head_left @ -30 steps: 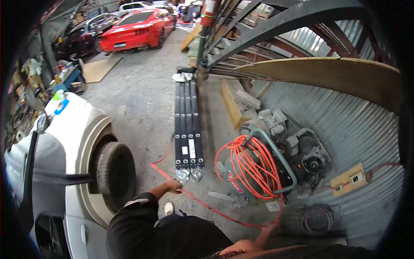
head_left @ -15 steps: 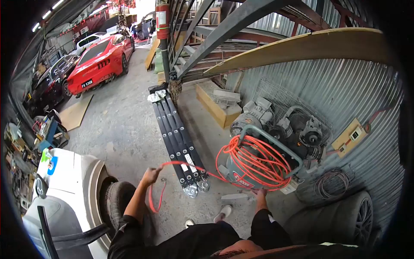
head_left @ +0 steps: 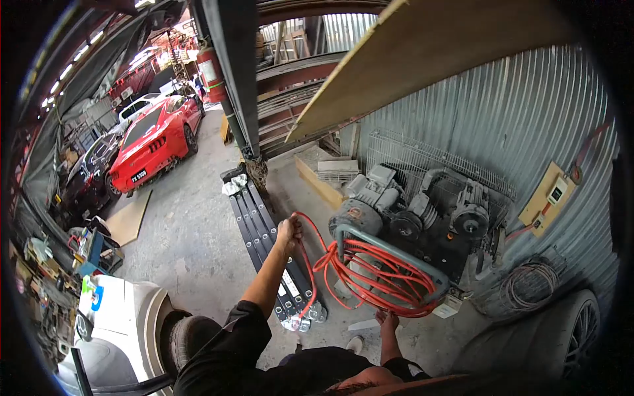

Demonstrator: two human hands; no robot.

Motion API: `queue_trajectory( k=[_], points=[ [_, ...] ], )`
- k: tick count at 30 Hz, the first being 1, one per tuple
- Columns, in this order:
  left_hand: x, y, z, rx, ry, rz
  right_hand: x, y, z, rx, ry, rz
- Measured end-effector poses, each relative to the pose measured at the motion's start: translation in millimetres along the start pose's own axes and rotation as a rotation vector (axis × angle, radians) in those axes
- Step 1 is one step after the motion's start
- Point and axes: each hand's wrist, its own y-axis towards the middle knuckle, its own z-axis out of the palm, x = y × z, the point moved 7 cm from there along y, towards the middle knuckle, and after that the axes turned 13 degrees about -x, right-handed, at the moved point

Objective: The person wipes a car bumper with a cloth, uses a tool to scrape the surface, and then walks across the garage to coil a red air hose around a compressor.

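An orange-red air hose (head_left: 389, 277) hangs in a thick coil on the grey handle (head_left: 343, 241) of an air compressor (head_left: 422, 218). My left hand (head_left: 289, 232) is closed around a free length of this hose, held up to the left of the coil. From that fist one part runs to the coil and a loose end dangles over the black slatted rack parts on the floor. At the coil's lower edge, my right hand (head_left: 387, 320) has its fingers curled on the bottom strands; they are partly hidden.
Long black metal beams (head_left: 267, 244) lie on the floor ahead. A white car body part (head_left: 125, 330) stands at left, and a wheel (head_left: 574, 336) lies at right. A wooden board (head_left: 422, 72) juts overhead. A red car (head_left: 155, 145) is parked farther back.
My left hand has moved right and up, bringing the held hose closer to the coil. My right hand stays at the coil's lower edge. The view has shifted.
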Motion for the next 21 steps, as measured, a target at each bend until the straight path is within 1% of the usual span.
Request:
queue_trajectory(
  k=[1, 2, 4, 5, 6, 7, 8, 9, 11, 12, 14, 15, 16, 17, 18, 19, 20, 21],
  points=[
    [1, -4, 21, 0.097, -0.009, -0.028, 0, 2, -2, 0.003, 0.019, -0.021],
    [3, -20, 38, 0.088, 0.002, -0.038, -2, 2, -6, 0.004, 0.034, -0.04],
    [6, -69, 87, 0.173, 0.302, 0.03, -2, -1, -3, 0.019, 0.021, -0.021],
    [18, -83, 102, 0.232, 0.325, -0.022, -5, 2, -3, 0.032, 0.032, -0.002],
    [17, -111, 119, 0.199, 0.403, 0.037, -7, 3, -4, 0.041, 0.045, 0.014],
    [18, -128, 131, 0.234, 0.413, 0.033, 0, -3, -1, 0.077, 0.046, -0.008],
    [22, -137, 139, 0.272, 0.422, 0.032, 5, -7, -1, 0.066, 0.059, -0.005],
    [31, -135, 142, 0.28, 0.433, 0.028, 8, -12, 1, 0.092, 0.059, -0.002],
    [41, -127, 148, 0.316, 0.606, 0.232, 10, -16, 2, 0.117, 0.056, 0.003],
    [48, -123, 153, 0.315, 0.608, 0.231, 11, -17, 4, 0.161, 0.063, 0.004],
    [67, -125, 171, 0.451, 0.585, 0.271, 13, -25, 3, 0.207, 0.053, 0.007],
    [70, -130, 174, 0.442, 0.576, 0.273, 15, -31, 6, 0.236, 0.055, 0.051],
    [73, -139, 175, 0.428, 0.455, 0.183, 11, -33, 8, 0.266, 0.056, 0.099],
    [73, -147, 174, 0.412, 0.333, 0.097, 6, -39, 9, 0.276, 0.041, 0.1],
    [73, -151, 175, 0.451, 0.348, 0.101, 0, -48, 12, 0.401, -0.225, -0.052],
    [72, -151, 174, 0.428, 0.375, 0.131, 0, -63, 23, 0.519, -0.492, -0.212],
    [73, -153, 173, 0.405, 0.4, 0.156, 0, -70, 32, 0.523, -0.508, -0.218],
    [76, -153, 172, 0.412, 0.418, 0.139, -6, -94, 48, 0.563, -0.663, -0.1]
  ],
)
